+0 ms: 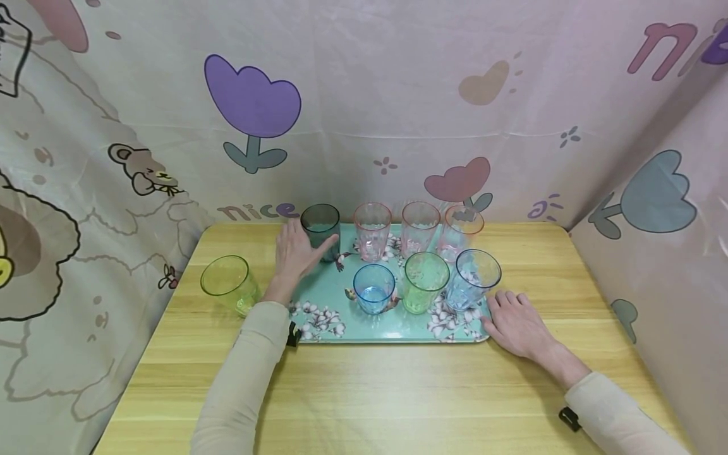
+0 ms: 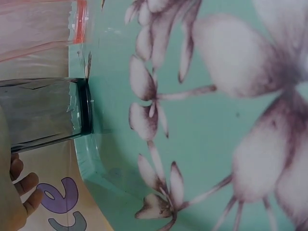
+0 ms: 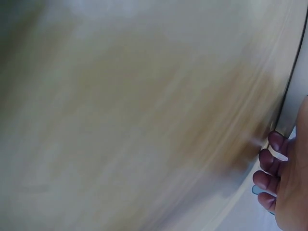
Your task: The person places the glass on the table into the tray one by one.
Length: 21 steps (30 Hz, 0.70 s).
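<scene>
My left hand (image 1: 294, 253) is at a dark grey glass (image 1: 321, 226) in the back left corner of a teal floral tray (image 1: 327, 287). Its thumb reaches straight across the near side of the glass, and its other fingers lie along the left side. In the left wrist view, the fingertips (image 2: 29, 184) show beside the upright grey glass (image 2: 45, 113), not wrapped round it. My right hand (image 1: 520, 325) rests on the table by the tray's right front corner, fingers relaxed, thumb at the rim. In the right wrist view only its fingertips and side show.
Three pink-tinted glasses with red rims, one a glass (image 1: 372, 235) beside the grey one, line the tray's back. In front stand a blue glass (image 1: 374, 294), a green glass (image 1: 425, 287) and a pale blue glass (image 1: 474, 278). A yellow-green glass (image 1: 227, 284) is on the wooden table (image 1: 387, 398).
</scene>
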Each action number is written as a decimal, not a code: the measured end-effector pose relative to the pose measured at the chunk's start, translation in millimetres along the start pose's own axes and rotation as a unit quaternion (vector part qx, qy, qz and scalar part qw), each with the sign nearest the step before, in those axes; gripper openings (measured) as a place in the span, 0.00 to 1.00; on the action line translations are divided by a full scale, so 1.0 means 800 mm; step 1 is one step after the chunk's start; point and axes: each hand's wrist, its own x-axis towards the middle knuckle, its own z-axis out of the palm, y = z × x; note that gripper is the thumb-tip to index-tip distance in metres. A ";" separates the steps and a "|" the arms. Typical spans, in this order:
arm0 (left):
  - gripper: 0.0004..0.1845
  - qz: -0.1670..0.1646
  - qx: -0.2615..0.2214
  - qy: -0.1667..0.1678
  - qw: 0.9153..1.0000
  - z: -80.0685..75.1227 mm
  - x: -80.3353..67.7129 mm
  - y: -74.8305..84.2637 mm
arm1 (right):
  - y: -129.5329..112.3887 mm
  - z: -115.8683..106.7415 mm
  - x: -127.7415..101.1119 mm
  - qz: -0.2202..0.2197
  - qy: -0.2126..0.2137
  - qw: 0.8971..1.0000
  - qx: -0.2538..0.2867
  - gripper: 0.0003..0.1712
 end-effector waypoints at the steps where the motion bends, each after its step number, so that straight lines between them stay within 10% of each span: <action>1: 0.64 -0.001 0.002 0.000 1.000 0.000 0.000 0.000 | 0.000 -0.001 0.000 0.000 0.000 1.000 0.000 0.22; 21: 0.64 -0.011 -0.015 0.030 0.999 -0.003 -0.010 0.007 | -0.002 -0.003 0.000 -0.007 0.005 1.000 -0.004 0.20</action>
